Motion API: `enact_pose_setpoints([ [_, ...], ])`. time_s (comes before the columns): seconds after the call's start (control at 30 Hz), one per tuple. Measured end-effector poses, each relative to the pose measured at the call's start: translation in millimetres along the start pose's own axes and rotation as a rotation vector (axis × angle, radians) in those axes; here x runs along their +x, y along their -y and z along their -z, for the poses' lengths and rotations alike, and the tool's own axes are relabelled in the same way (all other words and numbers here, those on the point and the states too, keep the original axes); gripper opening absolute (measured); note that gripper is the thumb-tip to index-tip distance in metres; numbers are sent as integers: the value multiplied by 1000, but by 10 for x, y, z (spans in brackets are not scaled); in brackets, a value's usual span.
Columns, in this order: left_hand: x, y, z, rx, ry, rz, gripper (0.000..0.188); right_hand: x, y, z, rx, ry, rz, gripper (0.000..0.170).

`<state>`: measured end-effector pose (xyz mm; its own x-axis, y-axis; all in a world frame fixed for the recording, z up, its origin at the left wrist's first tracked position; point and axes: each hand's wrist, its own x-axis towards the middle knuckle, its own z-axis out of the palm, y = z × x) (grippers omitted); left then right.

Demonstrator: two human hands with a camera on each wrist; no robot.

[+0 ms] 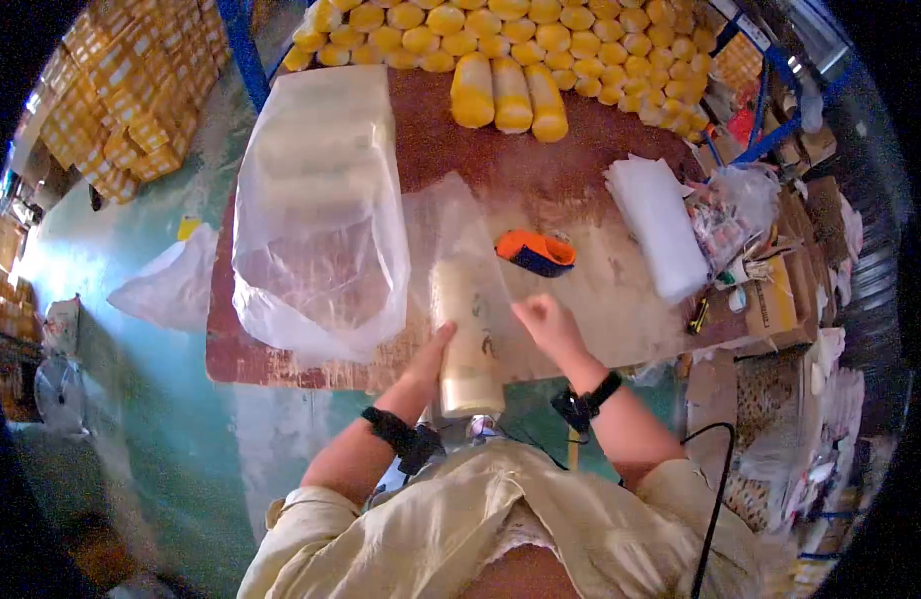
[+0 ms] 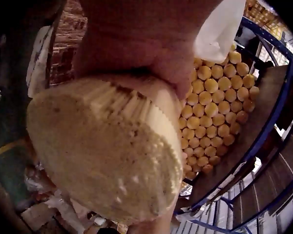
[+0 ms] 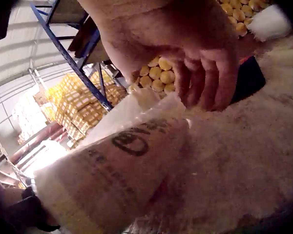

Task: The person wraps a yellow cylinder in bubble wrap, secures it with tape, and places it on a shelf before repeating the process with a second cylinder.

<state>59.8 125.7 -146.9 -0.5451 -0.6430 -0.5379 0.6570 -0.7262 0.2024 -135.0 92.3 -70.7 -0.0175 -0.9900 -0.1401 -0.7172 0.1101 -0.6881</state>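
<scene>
A pale cylindrical roll [image 1: 467, 349] in a clear bag [image 1: 462, 225] points away from the body at the table's front edge. My left hand [image 1: 428, 361] grips its left side; the left wrist view shows the roll's ribbed round end [image 2: 105, 146] below the hand [image 2: 141, 44]. On the roll's right, my right hand [image 1: 552, 332] is beside the bag's edge, fingers curled. In the right wrist view this hand [image 3: 180, 53] is above the printed wrapping [image 3: 122, 165], close to the film; whether it pinches the film cannot be told.
A large clear bag with pale rolls [image 1: 321, 200] lies left on the table [image 1: 421, 120]. Yellow rolls [image 1: 510, 95] lie behind, before a stack of many more. An orange and dark blue item [image 1: 536, 253] is beyond my right hand; white sheets [image 1: 660, 225] and cartons are at right.
</scene>
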Motion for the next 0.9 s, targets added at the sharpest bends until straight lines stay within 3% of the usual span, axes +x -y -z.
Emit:
enact_pose_setpoints([
  [0.1,13,52,-19,35,29,-29,43,378,-275,-316,-35,228,-197,49],
  [0.2,45,87,-7,120,55,-34,51,476,-192,-361,230,418,-197,25],
  [0.27,-271,-3,-270,32,144,16,50,397,273,-107,146,572,-115,22],
  [0.3,-467,-50,-405,-40,302,65,48,327,543,38,103,648,-77,21],
  [0.4,-802,40,-603,-70,379,52,52,216,1014,316,129,691,-21,20],
  [0.43,-851,88,-541,1,406,73,58,103,1240,462,310,671,-114,20],
  [0.53,-1154,29,-290,417,764,189,57,80,1436,807,362,653,-65,16],
  [0.63,-1246,-421,-240,1113,953,145,55,-23,1553,952,314,552,-205,19],
  [0.7,-1347,-780,-481,1512,224,-554,53,6,1443,1075,-15,548,-12,22],
  [0.77,-982,-996,-602,1738,72,-1359,64,-11,1359,1196,-270,571,159,24],
  [0.87,-599,-1041,-1012,2134,70,-1343,77,-100,1240,1403,-486,606,385,26],
  [0.9,-431,-1000,-1056,2285,148,-1255,79,-127,1122,1453,-520,595,460,26],
])
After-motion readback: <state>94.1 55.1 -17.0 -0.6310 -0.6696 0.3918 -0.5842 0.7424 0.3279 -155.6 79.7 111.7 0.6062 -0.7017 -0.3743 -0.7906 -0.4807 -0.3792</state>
